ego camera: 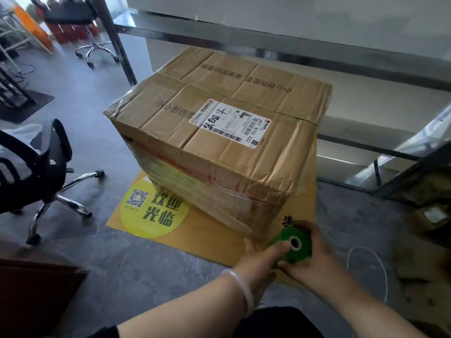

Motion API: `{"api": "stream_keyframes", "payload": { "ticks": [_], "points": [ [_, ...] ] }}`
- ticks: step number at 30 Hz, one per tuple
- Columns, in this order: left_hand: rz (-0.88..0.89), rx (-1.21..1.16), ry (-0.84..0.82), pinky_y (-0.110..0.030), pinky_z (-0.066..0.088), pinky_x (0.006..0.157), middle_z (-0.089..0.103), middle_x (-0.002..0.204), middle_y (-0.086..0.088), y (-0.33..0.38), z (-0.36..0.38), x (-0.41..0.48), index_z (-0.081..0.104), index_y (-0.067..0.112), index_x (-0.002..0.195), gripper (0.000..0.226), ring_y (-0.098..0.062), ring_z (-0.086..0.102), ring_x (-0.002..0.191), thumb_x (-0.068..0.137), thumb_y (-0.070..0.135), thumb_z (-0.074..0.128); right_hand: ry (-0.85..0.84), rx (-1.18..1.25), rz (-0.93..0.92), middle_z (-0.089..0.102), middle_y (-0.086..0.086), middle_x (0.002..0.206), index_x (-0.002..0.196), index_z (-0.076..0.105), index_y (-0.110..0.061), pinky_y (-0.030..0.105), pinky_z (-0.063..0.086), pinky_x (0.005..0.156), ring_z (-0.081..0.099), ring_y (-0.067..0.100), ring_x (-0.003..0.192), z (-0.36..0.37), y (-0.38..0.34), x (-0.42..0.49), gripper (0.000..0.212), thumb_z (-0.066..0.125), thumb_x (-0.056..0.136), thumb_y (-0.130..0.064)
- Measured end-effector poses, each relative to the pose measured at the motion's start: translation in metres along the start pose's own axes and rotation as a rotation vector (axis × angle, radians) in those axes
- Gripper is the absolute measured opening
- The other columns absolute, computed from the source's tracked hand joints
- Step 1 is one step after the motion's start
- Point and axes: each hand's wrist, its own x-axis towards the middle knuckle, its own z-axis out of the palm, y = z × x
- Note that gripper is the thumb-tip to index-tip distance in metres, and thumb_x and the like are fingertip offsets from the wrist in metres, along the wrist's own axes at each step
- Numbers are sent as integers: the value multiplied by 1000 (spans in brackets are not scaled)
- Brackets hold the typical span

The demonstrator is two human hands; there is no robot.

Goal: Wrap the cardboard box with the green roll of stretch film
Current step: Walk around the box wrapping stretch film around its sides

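Observation:
A large cardboard box (227, 142) with a white shipping label on top stands on a yellow floor mat (151, 215). Clear film covers its near sides and wrinkles over the corners. The green roll of stretch film (292, 247) is low at the box's near right corner, its hollow core facing me. My right hand (314, 259) wraps around the roll from the right and underneath. My left hand (261, 262) grips the roll from the left, thumb lying across its face toward the core. A pale bangle sits on my left wrist.
A black office chair (36, 167) on chrome legs stands to the left. A metal shelf frame (317, 54) runs behind and to the right of the box. A white cord (380, 264) loops on the floor at the right. A brown board (36, 289) lies at bottom left.

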Motion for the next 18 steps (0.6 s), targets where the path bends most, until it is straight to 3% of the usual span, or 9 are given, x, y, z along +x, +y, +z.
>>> {"api": "stream_keyframes", "payload": {
  "ticks": [2, 4, 7, 10, 12, 14, 16, 18],
  "points": [
    [-6, 7, 31, -37, 42, 104, 61, 135, 0, 1, 2, 3, 16, 38, 150, 127, -20, 60, 119, 45, 44, 87, -108, -1, -33, 51, -25, 112, 126, 30, -45, 4, 44, 77, 56, -16, 96, -10, -3, 5, 91, 86, 60, -16],
    [2, 11, 56, -36, 43, 103, 58, 137, 0, 3, 7, 6, 7, 42, 152, 135, -20, 59, 120, 44, 45, 87, -188, -74, -92, 52, -28, 105, 117, 35, -51, -1, 41, 72, 55, -18, 95, -21, -6, 10, 78, 84, 65, -19],
    [62, -42, 73, -38, 45, 104, 52, 143, -6, 4, 15, 10, -1, 39, 154, 152, -25, 58, 122, 34, 44, 92, -200, -216, -164, 58, -25, 91, 95, 44, -49, 3, 41, 64, 55, -13, 82, -38, -10, 23, 52, 83, 64, -34],
    [153, -210, 239, -37, 51, 97, 51, 145, -8, 0, 38, 19, -2, 36, 155, 152, -28, 59, 122, 38, 43, 95, -274, -231, -183, 63, -16, 89, 93, 47, -38, 11, 45, 60, 58, -7, 78, -54, -5, 43, 47, 82, 61, -39],
    [185, -313, 298, -32, 54, 84, 56, 143, -9, -6, 63, 19, 10, 30, 155, 145, -28, 60, 123, 39, 44, 96, -294, -236, -219, 61, -12, 89, 92, 45, -34, 13, 43, 56, 57, -4, 75, -66, -2, 55, 46, 80, 62, -43],
    [238, -400, 316, -30, 57, 74, 69, 127, -8, -9, 86, 29, 38, 15, 146, 119, -25, 67, 113, 45, 37, 98, -321, -267, -257, 57, -7, 90, 93, 43, -32, 16, 42, 54, 57, 2, 75, -74, 2, 67, 45, 77, 64, -43],
    [300, -438, 358, -33, 58, 84, 74, 117, -6, -3, 102, 40, 59, 13, 132, 104, -23, 70, 107, 39, 43, 98, -354, -302, -289, 54, -5, 98, 103, 44, -32, 20, 46, 61, 58, 8, 83, -78, 9, 81, 52, 75, 63, -43],
    [348, -480, 417, -37, 56, 92, 74, 117, -8, 2, 111, 45, 62, 12, 129, 96, -24, 70, 108, 43, 41, 96, -405, -312, -342, 52, -5, 111, 119, 42, -39, 26, 52, 76, 57, 11, 95, -84, 17, 94, 71, 76, 57, -48]
  ]
}}
